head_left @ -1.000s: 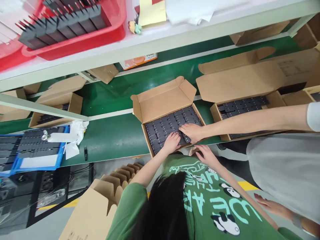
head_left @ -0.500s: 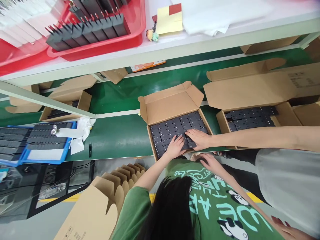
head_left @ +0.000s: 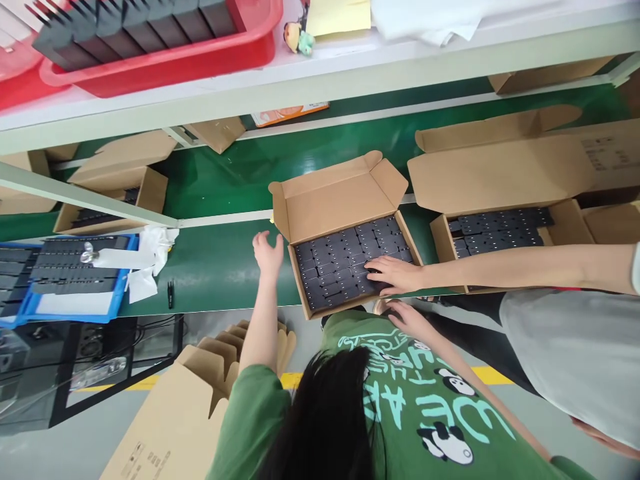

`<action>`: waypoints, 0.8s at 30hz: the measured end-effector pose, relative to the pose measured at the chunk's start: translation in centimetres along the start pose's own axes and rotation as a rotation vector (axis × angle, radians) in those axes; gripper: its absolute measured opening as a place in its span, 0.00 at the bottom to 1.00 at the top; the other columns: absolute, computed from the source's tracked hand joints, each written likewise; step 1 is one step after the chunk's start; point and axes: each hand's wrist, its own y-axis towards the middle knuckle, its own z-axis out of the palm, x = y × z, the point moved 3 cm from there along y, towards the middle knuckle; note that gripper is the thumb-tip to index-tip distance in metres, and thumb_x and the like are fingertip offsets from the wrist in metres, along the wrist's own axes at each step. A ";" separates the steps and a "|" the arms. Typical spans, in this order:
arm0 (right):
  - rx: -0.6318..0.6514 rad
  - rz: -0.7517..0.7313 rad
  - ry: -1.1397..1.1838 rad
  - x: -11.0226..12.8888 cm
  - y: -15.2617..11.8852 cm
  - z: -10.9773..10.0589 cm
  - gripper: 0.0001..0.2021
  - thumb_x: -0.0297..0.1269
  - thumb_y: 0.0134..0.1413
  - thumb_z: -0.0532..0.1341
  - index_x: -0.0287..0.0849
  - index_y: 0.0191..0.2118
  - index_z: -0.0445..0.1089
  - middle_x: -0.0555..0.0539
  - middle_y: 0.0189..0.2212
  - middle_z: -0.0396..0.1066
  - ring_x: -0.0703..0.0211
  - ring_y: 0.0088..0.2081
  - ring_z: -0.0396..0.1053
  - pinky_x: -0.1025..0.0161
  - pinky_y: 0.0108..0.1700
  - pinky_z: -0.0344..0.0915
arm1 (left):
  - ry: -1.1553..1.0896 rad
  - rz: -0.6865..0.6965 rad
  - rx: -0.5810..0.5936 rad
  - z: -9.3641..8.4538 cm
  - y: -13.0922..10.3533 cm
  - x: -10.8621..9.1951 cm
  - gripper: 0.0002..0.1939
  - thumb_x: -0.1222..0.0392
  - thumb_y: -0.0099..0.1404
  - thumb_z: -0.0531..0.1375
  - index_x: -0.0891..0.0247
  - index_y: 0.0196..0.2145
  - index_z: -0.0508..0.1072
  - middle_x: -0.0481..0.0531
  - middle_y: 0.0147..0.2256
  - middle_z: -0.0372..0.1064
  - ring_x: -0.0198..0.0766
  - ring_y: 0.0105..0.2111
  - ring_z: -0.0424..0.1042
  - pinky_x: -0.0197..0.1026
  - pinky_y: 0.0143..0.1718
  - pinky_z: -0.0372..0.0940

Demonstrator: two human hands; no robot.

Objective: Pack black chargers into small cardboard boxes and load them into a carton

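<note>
My left hand [head_left: 269, 253] is raised over the green work surface [head_left: 215, 267], just left of an open cardboard box [head_left: 345, 200]. Its fingers are apart and hold nothing. Rows of flat black plastic parts [head_left: 335, 260] with small holes fill the box. A co-worker's hand [head_left: 395, 273] reaches in from the right and lies on the parts at the box's right side. Below the box's front edge, close to my green shirt, is my right hand [head_left: 407, 319]. Its fingers are stretched out, with nothing seen in them.
Another open box [head_left: 445, 243] of black parts stands right, under the co-worker's forearm. On the left are blue trays [head_left: 120, 293] of black parts, white tissue [head_left: 163, 247] and a black pen-like tool [head_left: 171, 295]. Folded cardboard [head_left: 165, 413] stands below. A shelf with a red tray [head_left: 200, 70] hangs over the back.
My left hand has lifted off the black parts and moved left, out of the box. The co-worker's hand stays on the parts. My right hand has hardly moved. The view has shifted slightly.
</note>
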 end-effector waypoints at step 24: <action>-0.124 0.024 0.172 3.8 0.0 -2.2 0.11 0.43 0.58 0.59 0.52 0.45 0.74 0.45 0.42 0.77 0.48 0.41 0.77 0.46 0.43 0.77 | -0.122 -0.279 0.398 4.4 12.4 -2.0 0.02 0.68 0.54 0.62 0.67 0.24 0.72 0.59 0.22 0.69 0.51 0.26 0.73 0.49 0.30 0.67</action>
